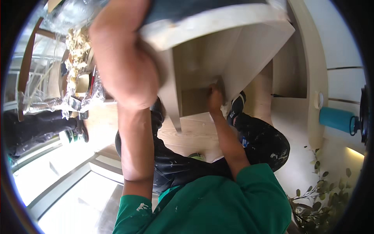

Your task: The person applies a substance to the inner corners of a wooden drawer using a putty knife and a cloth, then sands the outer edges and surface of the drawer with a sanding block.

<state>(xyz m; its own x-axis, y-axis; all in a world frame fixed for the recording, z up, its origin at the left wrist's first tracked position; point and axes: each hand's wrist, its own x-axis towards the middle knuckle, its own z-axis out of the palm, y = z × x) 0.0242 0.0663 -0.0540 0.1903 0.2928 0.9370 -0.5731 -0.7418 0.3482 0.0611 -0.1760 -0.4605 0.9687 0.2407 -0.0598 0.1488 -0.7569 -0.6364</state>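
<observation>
A beige open-fronted box or cabinet section (249, 54) stands tilted before me, with a pale band along its upper edge. My right hand (214, 99) reaches to its lower inner corner. Those fingers are closed round a small dark thing, blurred and too unclear to name. On the box's left side my left forearm (135, 148) rises. Above it, my left hand (126, 74) appears large and smeared by motion beside the left panel (171, 93). Its fingers cannot be made out, nor whether it grips that panel.
Clear plastic sheeting and a brown wooden frame (27, 66) lie at the left, near another person's dark trouser leg (46, 126). A blue bottle-like container (338, 120) is at the right, above a leafy plant (323, 202). Wooden flooring (187, 132) shows between my legs.
</observation>
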